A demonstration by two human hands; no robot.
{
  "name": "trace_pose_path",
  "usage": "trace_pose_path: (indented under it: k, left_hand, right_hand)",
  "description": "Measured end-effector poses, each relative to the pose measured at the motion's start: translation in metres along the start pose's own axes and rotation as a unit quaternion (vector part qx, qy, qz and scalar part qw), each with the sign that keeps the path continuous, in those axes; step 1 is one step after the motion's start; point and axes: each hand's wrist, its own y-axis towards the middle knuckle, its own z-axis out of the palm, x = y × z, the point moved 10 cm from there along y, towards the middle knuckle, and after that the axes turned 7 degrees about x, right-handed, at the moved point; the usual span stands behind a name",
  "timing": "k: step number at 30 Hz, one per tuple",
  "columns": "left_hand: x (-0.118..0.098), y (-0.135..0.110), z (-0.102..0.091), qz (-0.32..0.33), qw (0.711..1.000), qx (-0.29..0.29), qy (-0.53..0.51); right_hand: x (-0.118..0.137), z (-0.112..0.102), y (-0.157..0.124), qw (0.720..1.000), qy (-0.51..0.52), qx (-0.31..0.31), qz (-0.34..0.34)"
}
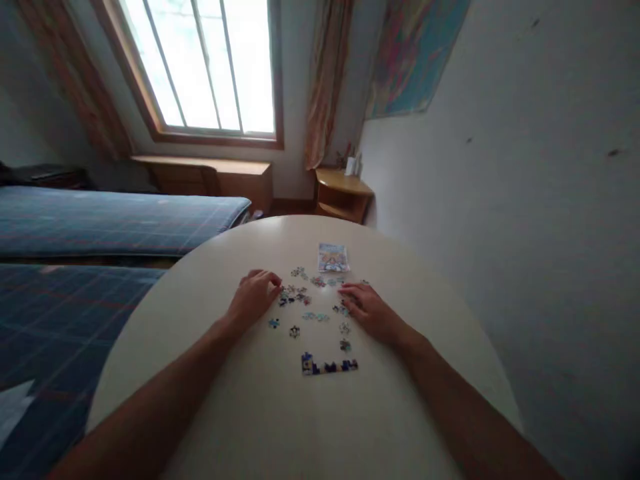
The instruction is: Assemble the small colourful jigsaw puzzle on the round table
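Note:
Several loose jigsaw pieces lie scattered over the middle of the round table. At their left edge, my left hand rests with its fingers curled and pressed together; anything between the fingertips is too small to make out. My right hand lies palm down on the other side, fingers stretched apart above pieces that it partly hides. Nearer to me is a joined strip of dark blue and tan puzzle pieces, taller at its left end. Beyond the loose pieces lies a small picture packet.
The cream tabletop has a curved edge all round. To the left are beds with blue plaid covers. A wall runs close along the right. Past the far edge stand a low desk and a corner shelf.

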Motion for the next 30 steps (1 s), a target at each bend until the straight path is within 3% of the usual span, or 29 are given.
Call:
trace_pose_path:
  k: [11, 20, 30]
  left_hand:
    - [-0.012, -0.009, -0.013, 0.002, 0.998, -0.015, -0.062]
    - [-0.044, -0.020, 0.006, 0.025, 0.989, 0.033, -0.141]
    - [-0.064, -0.029, 0.019, 0.023, 0.974, 0.065, -0.217]
  right_hand:
    - [0.005, 0.001, 0.001, 1.000, 0.002, -0.004, 0.001]
    - [0.012, 0.003, 0.001, 1.000, -0.001, -0.020, -0.008]
    - [0.059, 0.005, -0.003, 0.995, 0.039, -0.021, -0.086]
